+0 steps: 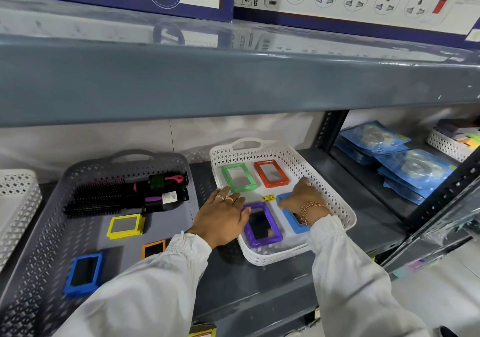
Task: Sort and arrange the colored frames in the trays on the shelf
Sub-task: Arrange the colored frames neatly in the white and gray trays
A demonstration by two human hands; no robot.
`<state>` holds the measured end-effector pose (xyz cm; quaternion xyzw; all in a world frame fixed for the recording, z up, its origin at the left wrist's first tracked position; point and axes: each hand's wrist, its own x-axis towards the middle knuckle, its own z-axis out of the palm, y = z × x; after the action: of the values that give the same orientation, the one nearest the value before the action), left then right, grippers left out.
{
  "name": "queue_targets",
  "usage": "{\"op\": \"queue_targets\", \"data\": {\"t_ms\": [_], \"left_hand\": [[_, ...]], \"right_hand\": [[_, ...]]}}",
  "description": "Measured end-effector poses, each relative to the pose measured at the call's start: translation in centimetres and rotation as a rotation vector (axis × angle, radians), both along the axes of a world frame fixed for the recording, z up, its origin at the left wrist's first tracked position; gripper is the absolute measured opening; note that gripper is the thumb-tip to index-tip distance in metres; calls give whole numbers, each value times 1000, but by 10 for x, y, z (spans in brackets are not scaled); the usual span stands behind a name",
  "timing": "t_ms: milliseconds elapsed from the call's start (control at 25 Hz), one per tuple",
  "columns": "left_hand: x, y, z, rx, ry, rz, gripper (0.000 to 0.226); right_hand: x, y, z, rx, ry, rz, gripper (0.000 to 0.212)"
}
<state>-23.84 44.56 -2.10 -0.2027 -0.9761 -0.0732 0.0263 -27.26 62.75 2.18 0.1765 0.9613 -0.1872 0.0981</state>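
Left hand: our left hand [223, 216] lies flat with the fingers spread, released and grasping nothing; it sits over the near left rim of the white tray [335, 196], with the thumb reaching the top left corner of the purple frame [262, 223].
Right hand: our right hand [302, 196] is inside the white tray, curled down onto the far end of the light blue frame [294, 218]; the fingers touch it, but we cannot tell whether they are closed on it or only pressing.
Light blue frame: flat in the near right quarter of the white tray, partly hidden under our right hand and wrist.
Purple frame: flat in the near left quarter of the same tray, just beside the light blue one.
Green frame [239, 177]: far left quarter of the white tray, just beyond our left fingertips, not touched.
Red-orange frame [271, 173]: far right quarter, beside the green one, apart from our right hand.
Price sticker [268, 197]: yellow, on the tray floor between the four frames.
Grey tray [52, 207]: left of the white tray on the same shelf [376, 212].
Grey tray contents: a yellow frame [126, 226], a small orange frame [153, 248] partly behind our left sleeve, a dark blue frame [84, 274] nearest us, and black hairbrushes [124, 192] at the back.
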Motion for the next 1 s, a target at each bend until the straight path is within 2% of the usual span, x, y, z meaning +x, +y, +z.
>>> {"op": "queue_targets", "data": {"t_ms": [80, 160, 240, 320, 400, 480, 600, 800, 1000], "left_hand": [[-1, 0, 0, 5, 3, 7, 49], [-2, -1, 1, -6, 34, 22, 49], [-4, -4, 1, -33, 79, 56, 54], [-6, -7, -1, -40, 114, 86, 74], [-7, -8, -2, -38, 128, 79, 88], [-8, -7, -5, -30, 125, 85, 86], [-8, -7, -6, -10, 107, 105, 70], [-8, -8, -7, -15, 105, 119, 63], [-8, -7, -8, 6, 139, 95, 80]], "right_hand": [[0, -9, 2, -51, 101, 95, 71], [8, -28, 4, -66, 98, 208, 55], [12, -40, -8, -56, -19, 259, 60], [16, -46, -23, -14, -110, 269, 75], [18, -47, -37, 48, -124, 272, 89], [20, -49, -44, 103, -91, 282, 92], [23, -50, -46, 81, -29, 276, 88], [27, -54, -49, 89, 28, 268, 87], [28, -56, -46, 101, 42, 266, 87]]}}
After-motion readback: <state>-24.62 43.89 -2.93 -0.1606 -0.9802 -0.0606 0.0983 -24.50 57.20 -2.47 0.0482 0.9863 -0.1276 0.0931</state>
